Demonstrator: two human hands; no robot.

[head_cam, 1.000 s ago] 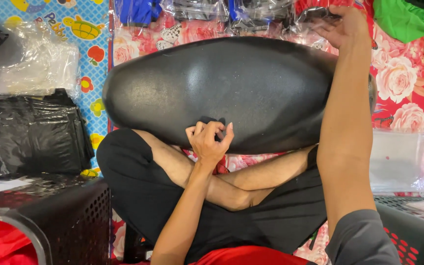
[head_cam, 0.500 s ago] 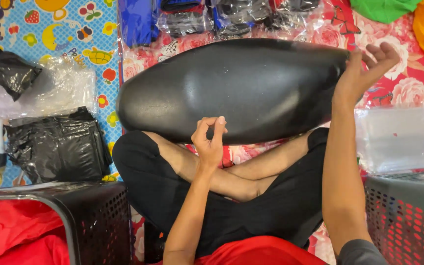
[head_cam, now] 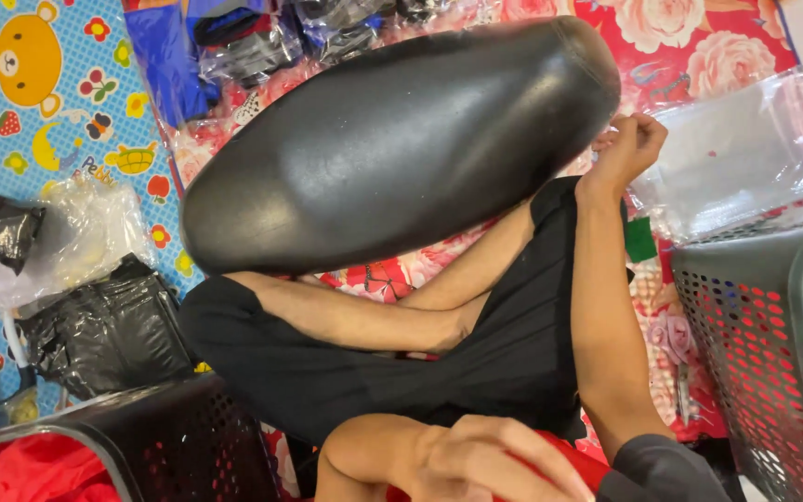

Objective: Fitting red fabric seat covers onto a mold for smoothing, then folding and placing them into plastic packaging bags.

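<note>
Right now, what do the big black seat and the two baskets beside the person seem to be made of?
The seat looks covered in black vinyl or faux leather: a smooth, faintly pebbled skin with a soft sheen; the padding beneath cannot be seen. The grey basket and the black basket look like moulded plastic, matte, with regular perforated walls and a thick rim. The right hand is closed at the seat's end.

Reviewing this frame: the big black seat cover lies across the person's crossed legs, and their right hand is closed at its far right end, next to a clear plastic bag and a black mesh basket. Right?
Not quite. The basket beside the right hand is grey, not black, as the head view shows. The rest holds: the black seat cover lies across the crossed legs, with the clear plastic bag nearby.
</note>
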